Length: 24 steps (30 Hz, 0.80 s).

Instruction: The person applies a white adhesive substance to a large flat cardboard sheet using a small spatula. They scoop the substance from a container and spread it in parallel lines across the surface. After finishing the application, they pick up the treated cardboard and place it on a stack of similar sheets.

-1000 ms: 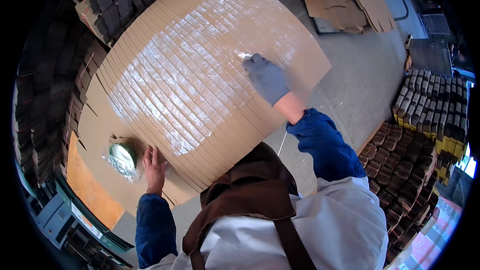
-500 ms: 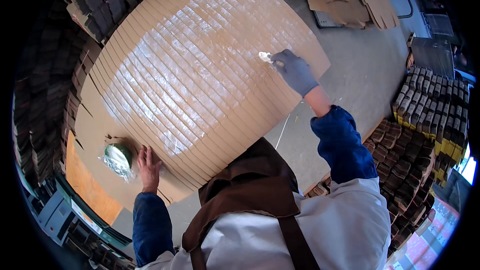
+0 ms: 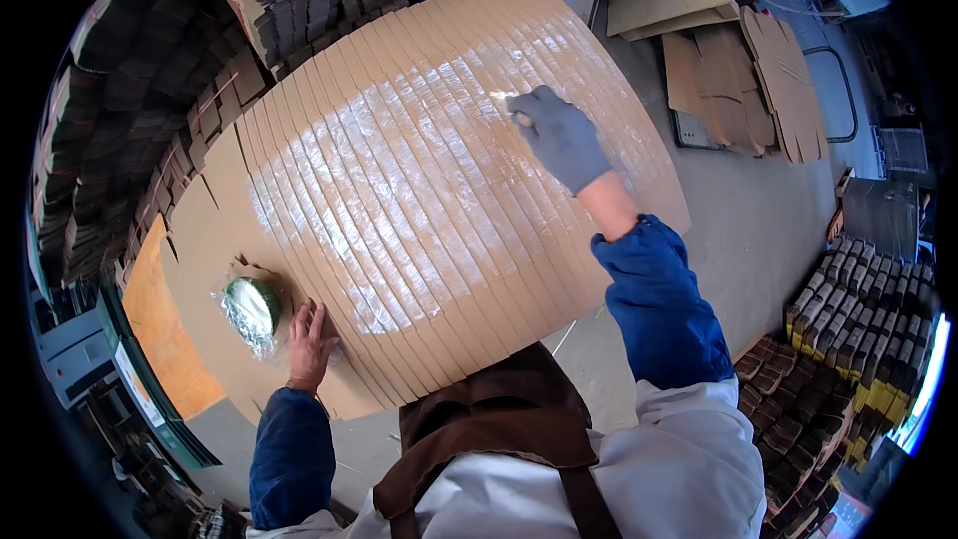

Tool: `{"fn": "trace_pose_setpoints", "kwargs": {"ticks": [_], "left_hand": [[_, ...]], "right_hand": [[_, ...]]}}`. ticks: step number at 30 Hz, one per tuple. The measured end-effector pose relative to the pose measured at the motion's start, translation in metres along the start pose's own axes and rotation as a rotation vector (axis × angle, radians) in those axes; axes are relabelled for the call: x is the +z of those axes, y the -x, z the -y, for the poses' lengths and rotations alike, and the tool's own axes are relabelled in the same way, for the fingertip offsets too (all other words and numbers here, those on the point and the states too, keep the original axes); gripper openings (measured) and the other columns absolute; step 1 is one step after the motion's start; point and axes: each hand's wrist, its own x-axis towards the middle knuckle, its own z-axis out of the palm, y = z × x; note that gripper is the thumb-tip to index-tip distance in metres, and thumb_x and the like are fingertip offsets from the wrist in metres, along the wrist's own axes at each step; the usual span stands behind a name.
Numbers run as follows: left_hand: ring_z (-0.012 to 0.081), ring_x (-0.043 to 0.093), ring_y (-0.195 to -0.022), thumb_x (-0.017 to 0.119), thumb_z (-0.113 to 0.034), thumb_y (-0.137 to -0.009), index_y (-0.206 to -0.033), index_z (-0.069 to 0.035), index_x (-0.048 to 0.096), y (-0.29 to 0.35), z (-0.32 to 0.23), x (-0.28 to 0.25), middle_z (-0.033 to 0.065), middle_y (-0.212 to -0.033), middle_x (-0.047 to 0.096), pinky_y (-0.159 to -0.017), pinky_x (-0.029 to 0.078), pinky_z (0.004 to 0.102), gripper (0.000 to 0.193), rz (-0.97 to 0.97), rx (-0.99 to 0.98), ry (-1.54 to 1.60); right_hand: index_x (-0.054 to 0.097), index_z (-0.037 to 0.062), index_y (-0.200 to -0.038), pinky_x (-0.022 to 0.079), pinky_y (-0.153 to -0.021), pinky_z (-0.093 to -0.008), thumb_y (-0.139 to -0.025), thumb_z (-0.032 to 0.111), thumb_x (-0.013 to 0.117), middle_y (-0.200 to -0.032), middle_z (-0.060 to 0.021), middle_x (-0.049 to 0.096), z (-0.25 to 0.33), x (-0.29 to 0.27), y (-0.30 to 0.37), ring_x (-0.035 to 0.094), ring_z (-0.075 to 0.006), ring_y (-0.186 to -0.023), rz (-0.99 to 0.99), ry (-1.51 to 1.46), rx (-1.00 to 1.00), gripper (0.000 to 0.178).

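Cardboard sheets (image 3: 489,309) lie fanned out in overlapping strips in front of me, a wet, shiny white coating (image 3: 359,160) smeared across their middle. My right hand (image 3: 567,140), in a grey glove, is closed round a brush (image 3: 502,100) over the upper right of the coated strips. Only its whitish tip and a bit of handle show. My bare left hand (image 3: 310,344) rests on the cardboard at the lower left, fingers stretched out. Just left of it sits a round green container (image 3: 249,307) with white contents and clear plastic film around it.
Stacks of dark cardboard (image 3: 110,140) rise at the left and far side. An orange-brown board (image 3: 165,324) shows beyond the left edge. Flat cardboard pieces (image 3: 718,80) lie on the floor at far right; bundled stacks (image 3: 858,299) stand at the right.
The view has shifted, so the sheets appear lower and further right. My right hand has moved left across the coated strips with the brush. My left hand stays beside the green container.
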Motion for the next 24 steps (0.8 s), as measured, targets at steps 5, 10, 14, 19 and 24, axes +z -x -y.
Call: {"fn": "trace_pose_setpoints", "kwargs": {"ticks": [5,10,14,19,24], "left_hand": [[0.0397,0.036,-0.134,0.078,-0.015,-0.074,-0.143,-0.009,0.045,0.003,0.001,0.000,0.0169,-0.148,0.037,-0.113,0.033,0.0464,0.077,0.009,-0.025,-0.013],[0.0399,0.038,-0.132,0.080,-0.014,-0.071,-0.142,-0.009,0.045,-0.011,0.000,0.008,0.0169,-0.148,0.037,-0.112,0.033,0.0471,0.080,-0.021,0.036,0.006],[0.0405,0.038,-0.131,0.081,-0.014,-0.069,-0.142,-0.010,0.045,0.007,0.005,0.006,0.0172,-0.148,0.037,-0.112,0.034,0.0478,0.081,-0.037,0.007,0.005],[0.0417,0.038,-0.131,0.081,-0.013,-0.069,-0.142,-0.012,0.045,-0.008,0.009,0.013,0.0179,-0.148,0.036,-0.111,0.036,0.0485,0.082,-0.036,0.043,0.032],[0.0419,0.038,-0.132,0.081,-0.013,-0.070,-0.143,-0.011,0.044,0.003,0.008,0.008,0.0181,-0.148,0.036,-0.111,0.035,0.0484,0.081,-0.025,0.008,0.025]], "right_hand": [[0.063,0.0111,-0.101,0.052,-0.077,-0.0442,-0.089,0.012,0.058,-0.101,-0.0123,0.062,0.023,0.060,-0.051,0.065,-0.0346,-0.089,0.219,-0.009,-0.257,0.014],[0.063,0.0087,-0.098,0.052,-0.081,-0.0449,-0.091,0.013,0.052,-0.103,-0.0150,0.062,-0.094,0.022,-0.087,0.065,-0.0352,-0.095,0.087,0.245,0.112,0.013],[0.064,0.0091,-0.103,0.050,-0.084,-0.0433,-0.089,0.010,0.054,-0.107,-0.0167,0.063,-0.005,0.060,-0.088,0.064,-0.0351,-0.095,0.137,-0.044,-0.217,0.017],[0.065,0.0115,-0.102,0.051,-0.084,-0.0429,-0.087,0.009,0.056,-0.106,-0.0116,0.064,-0.094,0.047,-0.129,0.064,-0.0343,-0.097,0.164,0.213,0.018,0.018],[0.065,0.0130,-0.096,0.051,-0.081,-0.0447,-0.087,0.011,0.057,-0.103,-0.0116,0.063,-0.022,0.062,-0.121,0.064,-0.0342,-0.095,0.148,0.058,-0.232,0.012]]}}
